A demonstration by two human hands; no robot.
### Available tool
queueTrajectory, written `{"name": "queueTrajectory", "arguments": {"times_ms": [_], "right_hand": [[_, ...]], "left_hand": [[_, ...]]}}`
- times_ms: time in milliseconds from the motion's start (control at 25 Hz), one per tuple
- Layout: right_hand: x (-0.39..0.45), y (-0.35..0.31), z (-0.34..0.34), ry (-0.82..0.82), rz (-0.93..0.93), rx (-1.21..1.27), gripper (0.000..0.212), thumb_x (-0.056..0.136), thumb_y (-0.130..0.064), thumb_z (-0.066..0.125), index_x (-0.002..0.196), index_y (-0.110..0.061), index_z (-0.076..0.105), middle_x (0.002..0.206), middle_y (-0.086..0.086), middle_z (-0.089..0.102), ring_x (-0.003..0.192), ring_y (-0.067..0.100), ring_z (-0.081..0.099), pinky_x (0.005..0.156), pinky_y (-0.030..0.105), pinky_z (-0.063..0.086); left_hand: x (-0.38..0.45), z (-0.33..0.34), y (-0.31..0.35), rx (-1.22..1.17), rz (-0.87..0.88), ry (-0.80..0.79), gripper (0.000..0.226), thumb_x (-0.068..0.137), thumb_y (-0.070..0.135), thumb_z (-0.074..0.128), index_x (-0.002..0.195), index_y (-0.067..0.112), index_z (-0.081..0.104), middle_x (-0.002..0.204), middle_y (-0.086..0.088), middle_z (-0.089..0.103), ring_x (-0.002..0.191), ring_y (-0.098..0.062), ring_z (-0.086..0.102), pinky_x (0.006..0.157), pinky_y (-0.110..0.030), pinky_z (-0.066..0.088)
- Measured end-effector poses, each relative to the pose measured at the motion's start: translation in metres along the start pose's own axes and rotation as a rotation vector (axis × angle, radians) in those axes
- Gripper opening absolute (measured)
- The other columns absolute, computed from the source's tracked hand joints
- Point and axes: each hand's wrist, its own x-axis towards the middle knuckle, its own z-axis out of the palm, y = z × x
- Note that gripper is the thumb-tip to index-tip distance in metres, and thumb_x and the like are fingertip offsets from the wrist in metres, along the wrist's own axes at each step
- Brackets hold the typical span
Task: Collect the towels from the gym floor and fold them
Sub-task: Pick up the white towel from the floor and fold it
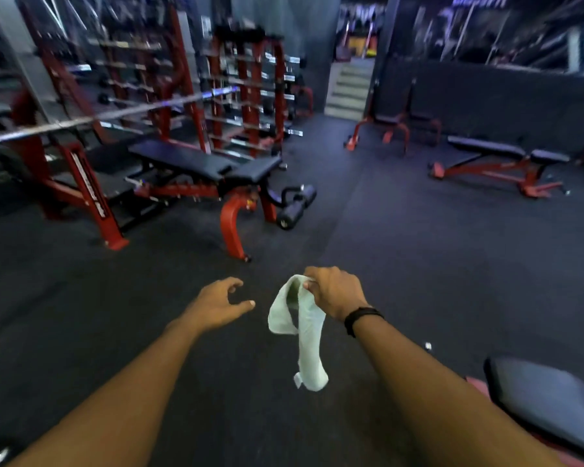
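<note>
A pale green towel [300, 328] is gripped at its top by the right hand [334, 291], low centre of frame, and left dangling above the floor [418, 264]. The left hand [216, 305] is held just beside it, fingers loose, nothing grasped. One towel collected, then; no fold made yet. No other towels can be seen near the benches [199, 163].

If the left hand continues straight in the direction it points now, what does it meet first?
Probably the pale green towel hanging from the right hand. The left hand points right towards it across a small gap, though depth is unclear.
</note>
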Motion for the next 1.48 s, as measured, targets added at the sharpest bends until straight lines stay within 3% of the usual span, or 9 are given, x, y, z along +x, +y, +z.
{"name": "queueTrajectory", "arguments": {"times_ms": [280, 440, 520, 720, 920, 1080, 1200, 1360, 1480], "right_hand": [[0.01, -0.045, -0.219, 0.323, -0.101, -0.121, 0.015, 0.094, -0.027, 0.047, 0.101, -0.021, 0.06, 0.104, 0.006, 0.066, 0.096, 0.033, 0.062, 0.066, 0.033, 0.04], [0.0, -0.053, -0.294, 0.441, -0.163, -0.122, 0.014, 0.092, -0.025, 0.05, 0.099, -0.022, 0.063, 0.105, 0.006, 0.066, 0.098, 0.032, 0.061, 0.065, 0.034, 0.04], [-0.004, -0.056, -0.316, 0.445, -0.225, -0.074, 0.019, 0.09, -0.029, 0.054, 0.104, -0.023, 0.065, 0.109, 0.004, 0.066, 0.103, 0.03, 0.059, 0.073, 0.038, 0.046], [-0.025, -0.098, -0.337, 0.31, -0.547, 0.21, 0.015, 0.082, -0.033, 0.066, 0.089, -0.021, 0.073, 0.098, 0.002, 0.07, 0.093, 0.023, 0.063, 0.082, 0.04, 0.052], [-0.077, -0.182, -0.328, 0.21, -0.795, 0.279, 0.015, 0.08, -0.025, 0.069, 0.076, -0.011, 0.072, 0.078, 0.008, 0.069, 0.078, 0.023, 0.063, 0.067, 0.033, 0.048], [-0.135, -0.269, -0.312, 0.113, -0.992, 0.276, 0.018, 0.077, -0.025, 0.068, 0.076, -0.007, 0.073, 0.074, 0.008, 0.07, 0.071, 0.02, 0.064, 0.065, 0.038, 0.053], [-0.186, -0.33, -0.306, 0.075, -1.136, 0.283, 0.023, 0.081, -0.025, 0.068, 0.074, -0.003, 0.071, 0.071, 0.008, 0.067, 0.067, 0.018, 0.06, 0.058, 0.031, 0.044], [-0.272, -0.413, -0.298, 0.017, -1.284, 0.313, 0.026, 0.083, -0.032, 0.07, 0.074, -0.008, 0.072, 0.071, 0.008, 0.067, 0.067, 0.017, 0.059, 0.06, 0.029, 0.046], [-0.337, -0.469, -0.292, -0.039, -1.338, 0.359, 0.02, 0.083, -0.031, 0.07, 0.064, -0.023, 0.066, 0.068, 0.001, 0.063, 0.063, 0.01, 0.056, 0.059, 0.026, 0.043]], "left_hand": [[-0.043, -0.15, 0.116, 0.046, 0.172, 0.205, 0.063, 0.079, 0.046, 0.071, 0.133, 0.02, 0.051, 0.131, -0.004, 0.057, 0.119, -0.019, 0.054, 0.1, -0.031, 0.042], [-0.086, -0.211, 0.149, 0.1, 0.192, 0.345, 0.062, 0.081, 0.041, 0.071, 0.134, 0.016, 0.05, 0.132, -0.007, 0.057, 0.118, -0.022, 0.055, 0.101, -0.032, 0.041], [-0.115, -0.228, 0.151, 0.115, 0.16, 0.422, 0.062, 0.081, 0.042, 0.071, 0.134, 0.017, 0.05, 0.132, -0.007, 0.057, 0.117, -0.022, 0.056, 0.101, -0.033, 0.042], [-0.219, -0.245, 0.139, 0.146, 0.016, 0.597, 0.063, 0.079, 0.045, 0.071, 0.131, 0.015, 0.052, 0.123, -0.006, 0.06, 0.108, -0.019, 0.057, 0.095, -0.03, 0.044], [-0.351, -0.245, 0.113, 0.159, -0.17, 0.732, 0.065, 0.078, 0.045, 0.072, 0.133, 0.016, 0.052, 0.126, -0.007, 0.059, 0.115, -0.021, 0.056, 0.1, -0.032, 0.042], [-0.473, -0.247, 0.088, 0.157, -0.342, 0.885, 0.061, 0.079, 0.039, 0.074, 0.132, 0.017, 0.053, 0.125, -0.007, 0.059, 0.115, -0.021, 0.056, 0.098, -0.028, 0.04], [-0.561, -0.247, 0.072, 0.166, -0.453, 0.952, 0.062, 0.079, 0.041, 0.073, 0.133, 0.017, 0.052, 0.126, -0.006, 0.058, 0.117, -0.021, 0.055, 0.097, -0.028, 0.041], [-0.689, -0.244, 0.048, 0.154, -0.594, 1.038, 0.065, 0.079, 0.045, 0.072, 0.135, 0.021, 0.049, 0.13, -0.005, 0.056, 0.119, -0.021, 0.054, 0.098, -0.031, 0.042], [-0.776, -0.234, 0.037, 0.158, -0.665, 1.08, 0.065, 0.08, 0.043, 0.071, 0.136, 0.019, 0.048, 0.133, -0.006, 0.055, 0.122, -0.021, 0.052, 0.096, -0.026, 0.039]]}}
